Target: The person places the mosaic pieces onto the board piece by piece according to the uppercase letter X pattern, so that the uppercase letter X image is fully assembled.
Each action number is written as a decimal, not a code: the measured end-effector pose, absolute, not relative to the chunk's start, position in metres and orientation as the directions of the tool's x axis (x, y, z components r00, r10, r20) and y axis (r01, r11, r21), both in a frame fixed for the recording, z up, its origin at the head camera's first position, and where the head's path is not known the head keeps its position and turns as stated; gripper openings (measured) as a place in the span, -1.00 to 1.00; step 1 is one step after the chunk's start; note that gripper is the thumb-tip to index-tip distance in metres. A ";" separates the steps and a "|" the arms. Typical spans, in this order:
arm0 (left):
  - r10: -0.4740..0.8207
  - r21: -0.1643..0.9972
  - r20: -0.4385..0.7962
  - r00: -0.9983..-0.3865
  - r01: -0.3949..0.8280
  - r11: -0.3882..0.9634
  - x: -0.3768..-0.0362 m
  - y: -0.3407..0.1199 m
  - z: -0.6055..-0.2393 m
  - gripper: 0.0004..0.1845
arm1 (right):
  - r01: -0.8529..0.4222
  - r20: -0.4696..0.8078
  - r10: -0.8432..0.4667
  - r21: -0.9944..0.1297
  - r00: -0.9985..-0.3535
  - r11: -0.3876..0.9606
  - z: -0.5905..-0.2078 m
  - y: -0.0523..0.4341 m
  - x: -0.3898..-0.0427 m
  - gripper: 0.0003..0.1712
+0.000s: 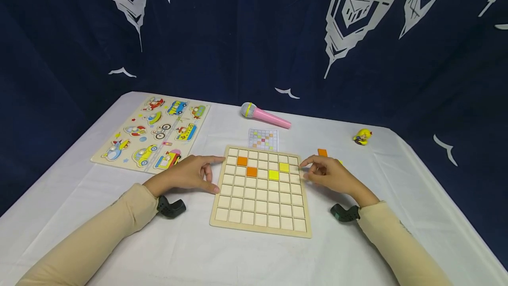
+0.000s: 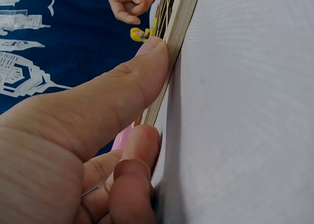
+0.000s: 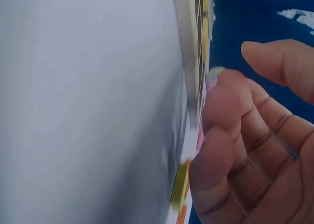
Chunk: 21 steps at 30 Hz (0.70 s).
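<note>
A square wooden grid board (image 1: pixel 261 194) lies on the table between both hands. Two orange tiles (image 1: pixel 252 171) and two yellow tiles (image 1: pixel 274 174) sit in its upper rows. Along the board's left edge, my left hand (image 1: pixel 190 172) touches with thumb and index finger spread apart; its thumb (image 2: pixel 147 69) lies against the side of the board in the left wrist view. My right hand (image 1: pixel 331 174) is at the upper right edge, fingers loosely bent, holding nothing. Behind it lies a loose orange tile (image 1: pixel 322 152), with a yellow tile (image 3: pixel 180 186) partly hidden by the fingers.
A small printed pattern card (image 1: pixel 263 139) lies just beyond the board. Farther back is a pink toy microphone (image 1: pixel 271 118). A picture puzzle board (image 1: pixel 136 144) covers the table's left side, and a small yellow-headed figurine (image 1: pixel 362 137) stands at the back right.
</note>
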State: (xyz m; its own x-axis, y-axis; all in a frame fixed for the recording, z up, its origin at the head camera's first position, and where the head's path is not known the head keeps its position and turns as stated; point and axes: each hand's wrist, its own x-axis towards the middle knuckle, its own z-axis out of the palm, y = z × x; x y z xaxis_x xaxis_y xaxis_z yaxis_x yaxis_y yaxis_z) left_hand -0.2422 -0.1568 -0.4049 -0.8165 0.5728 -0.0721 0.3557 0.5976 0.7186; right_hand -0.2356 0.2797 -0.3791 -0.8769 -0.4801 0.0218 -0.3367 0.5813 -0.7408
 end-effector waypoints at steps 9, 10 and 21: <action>0.573 0.721 -0.072 -0.816 0.354 0.595 -0.242 -0.156 -0.405 0.02 | -0.279 -0.020 -0.442 -0.750 -0.897 0.600 -0.377 0.318 -0.234 -0.62; 0.572 0.719 -0.073 -0.817 0.354 0.597 -0.242 -0.156 -0.405 0.02 | -0.263 -0.035 -0.435 -0.752 -0.900 0.605 -0.376 0.322 -0.234 -0.62; 0.577 0.722 -0.065 -0.814 0.360 0.590 -0.243 -0.157 -0.407 0.01 | -0.171 -0.092 -0.362 -0.757 -0.928 0.631 -0.381 0.357 -0.241 -0.52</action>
State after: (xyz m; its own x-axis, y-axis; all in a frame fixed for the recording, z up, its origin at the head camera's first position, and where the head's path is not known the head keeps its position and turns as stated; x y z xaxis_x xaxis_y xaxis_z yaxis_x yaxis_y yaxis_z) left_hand -0.2433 -0.1574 -0.4065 -0.8142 0.5769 -0.0655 0.3603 0.5904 0.7222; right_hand -0.2407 0.3567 -0.3814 -0.9277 -0.3618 -0.0924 -0.1708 0.6312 -0.7566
